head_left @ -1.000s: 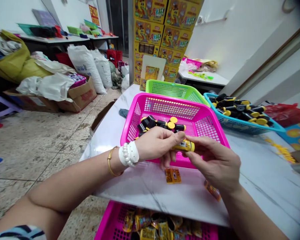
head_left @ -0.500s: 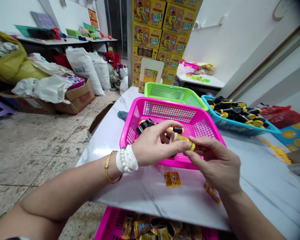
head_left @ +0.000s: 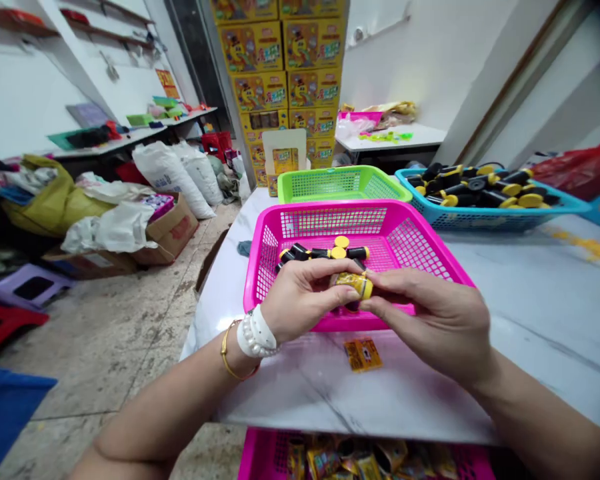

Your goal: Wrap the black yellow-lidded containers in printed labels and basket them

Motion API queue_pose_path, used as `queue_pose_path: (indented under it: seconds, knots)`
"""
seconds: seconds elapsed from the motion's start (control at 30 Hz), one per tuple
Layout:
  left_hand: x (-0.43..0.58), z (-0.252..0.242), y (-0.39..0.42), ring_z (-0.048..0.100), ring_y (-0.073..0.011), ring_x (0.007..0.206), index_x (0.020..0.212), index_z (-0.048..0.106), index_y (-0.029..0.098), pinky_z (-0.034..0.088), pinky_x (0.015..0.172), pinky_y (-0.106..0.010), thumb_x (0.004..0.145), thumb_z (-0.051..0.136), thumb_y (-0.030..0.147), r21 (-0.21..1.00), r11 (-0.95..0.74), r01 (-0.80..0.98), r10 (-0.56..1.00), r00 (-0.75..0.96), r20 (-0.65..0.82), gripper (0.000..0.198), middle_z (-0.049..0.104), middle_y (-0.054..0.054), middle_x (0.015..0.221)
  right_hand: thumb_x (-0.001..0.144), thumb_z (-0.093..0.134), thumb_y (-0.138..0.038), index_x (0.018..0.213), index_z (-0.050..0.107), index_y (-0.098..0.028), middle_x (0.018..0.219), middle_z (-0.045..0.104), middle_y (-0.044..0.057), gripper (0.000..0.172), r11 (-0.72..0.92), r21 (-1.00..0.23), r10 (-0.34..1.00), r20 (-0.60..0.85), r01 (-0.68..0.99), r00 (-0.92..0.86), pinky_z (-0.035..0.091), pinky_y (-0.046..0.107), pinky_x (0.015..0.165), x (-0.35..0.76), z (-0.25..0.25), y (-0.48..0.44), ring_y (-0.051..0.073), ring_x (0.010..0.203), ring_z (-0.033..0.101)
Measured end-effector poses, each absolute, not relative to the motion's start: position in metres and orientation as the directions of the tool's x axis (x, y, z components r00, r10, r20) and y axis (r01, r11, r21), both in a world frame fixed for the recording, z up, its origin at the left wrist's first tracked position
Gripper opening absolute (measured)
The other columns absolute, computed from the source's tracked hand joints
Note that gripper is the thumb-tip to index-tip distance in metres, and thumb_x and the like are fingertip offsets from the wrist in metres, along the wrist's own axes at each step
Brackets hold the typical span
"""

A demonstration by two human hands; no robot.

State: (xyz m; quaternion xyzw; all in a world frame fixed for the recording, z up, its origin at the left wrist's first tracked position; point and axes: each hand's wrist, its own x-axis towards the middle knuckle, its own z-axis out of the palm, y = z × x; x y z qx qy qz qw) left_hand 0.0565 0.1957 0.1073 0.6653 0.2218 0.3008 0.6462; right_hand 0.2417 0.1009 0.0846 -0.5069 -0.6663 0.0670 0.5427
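My left hand (head_left: 305, 297) and my right hand (head_left: 430, 320) meet over the near rim of a pink basket (head_left: 420, 243). Both pinch a small yellow-wrapped tube with a yellow cap (head_left: 356, 285) between their fingertips. Inside the basket lie several black tubes with yellow caps (head_left: 325, 252). A small orange label (head_left: 363, 354) lies flat on the white marble table (head_left: 530, 313) just below my hands. My left wrist wears a white bead bracelet and a gold bangle.
A green basket (head_left: 340, 181) stands behind the pink one. A blue basket (head_left: 485, 213) full of black tubes sits at the right. Another pink basket (head_left: 275, 453) of yellow wrappers is under the table edge. Yellow cartons (head_left: 280, 60), sacks and boxes fill the floor at left.
The camera tipped up and shifted. My hands drew closer together around the tube, which now points its cap end toward me.
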Motion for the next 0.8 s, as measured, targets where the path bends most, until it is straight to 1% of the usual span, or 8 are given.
queue_pose_path:
  seconds: [0.07,0.2,0.3,0.4,0.53,0.57,0.7,0.8]
  knots:
    - [0.056,0.109,0.197,0.066,-0.0117,0.061,0.106,0.077,0.015,0.057,0.062,-0.026,0.084,0.079,0.031,0.998,-0.020,-0.065,0.657,0.752,0.062,0.028,0.073,-0.002,0.075,0.085,0.079,-0.022,0.107,0.080,-0.031,0.099,0.082,0.002,0.023,0.512,-0.623,0.749,0.661,0.592,0.047,0.068,0.037,0.078,0.243,0.088,0.103,0.023,0.085,0.079]
    - [0.059,0.109,0.196,0.068,-0.0120,0.063,0.105,0.072,0.012,0.056,0.061,-0.025,0.083,0.082,0.036,0.998,-0.008,-0.056,0.659,0.750,0.048,0.035,0.074,-0.003,0.076,0.088,0.075,-0.023,0.122,0.074,-0.029,0.093,0.081,0.001,0.035,0.437,-0.823,0.878,0.479,0.362,0.029,0.067,0.027,0.066,0.251,0.089,0.109,0.017,0.075,0.079]
    - [0.062,0.107,0.194,0.068,-0.0110,0.057,0.103,0.063,0.012,0.054,0.055,-0.022,0.085,0.081,0.040,0.995,0.031,-0.096,0.672,0.739,0.050,0.038,0.072,-0.001,0.071,0.089,0.074,-0.024,0.132,0.070,-0.029,0.096,0.081,0.002,0.044,0.390,-0.887,0.914,0.405,0.246,0.011,0.066,0.026,0.068,0.257,0.087,0.112,0.017,0.078,0.079]
    - [0.062,0.106,0.194,0.068,-0.0107,0.054,0.101,0.059,0.012,0.055,0.053,-0.020,0.086,0.080,0.043,0.994,0.082,-0.065,0.629,0.777,-0.001,0.040,0.071,-0.002,0.069,0.090,0.074,-0.027,0.122,0.077,-0.030,0.093,0.081,0.003,0.033,0.359,-0.915,0.933,0.355,0.186,-0.056,0.066,0.027,0.070,0.264,0.087,0.114,0.016,0.078,0.078]
    - [0.060,0.104,0.197,0.070,-0.0122,0.054,0.099,0.058,0.013,0.057,0.052,-0.022,0.083,0.081,0.051,0.985,0.172,-0.020,0.573,0.816,-0.084,0.047,0.072,-0.002,0.074,0.085,0.080,-0.031,0.108,0.082,-0.034,0.110,0.079,0.006,0.023,0.408,-0.874,0.910,0.414,0.263,-0.034,0.065,0.031,0.079,0.266,0.089,0.116,0.022,0.101,0.075]
    - [0.060,0.103,0.198,0.070,-0.0128,0.054,0.098,0.057,0.014,0.058,0.052,-0.023,0.083,0.080,0.052,0.979,0.205,-0.017,0.558,0.823,-0.103,0.048,0.072,-0.002,0.074,0.084,0.081,-0.032,0.105,0.083,-0.033,0.108,0.079,0.006,0.021,0.428,-0.858,0.898,0.440,0.282,-0.023,0.064,0.031,0.077,0.266,0.088,0.116,0.022,0.100,0.075]
    - [0.060,0.100,0.200,0.072,-0.0150,0.056,0.098,0.055,0.015,0.059,0.053,-0.025,0.085,0.077,0.057,0.947,0.320,-0.038,0.489,0.862,-0.131,0.048,0.073,-0.004,0.074,0.081,0.085,-0.028,0.089,0.084,-0.029,0.077,0.077,0.003,0.008,0.480,-0.834,0.860,0.509,0.272,0.042,0.059,0.028,0.060,0.263,0.085,0.116,0.017,0.069,0.072]
    - [0.060,0.100,0.202,0.074,-0.0166,0.061,0.101,0.057,0.014,0.061,0.058,-0.027,0.083,0.080,0.054,0.933,0.351,-0.081,0.475,0.874,-0.103,0.049,0.074,-0.005,0.079,0.081,0.085,-0.024,0.088,0.082,-0.027,0.080,0.077,0.002,0.008,0.518,-0.816,0.835,0.548,0.258,0.057,0.061,0.027,0.064,0.262,0.084,0.116,0.017,0.073,0.073]
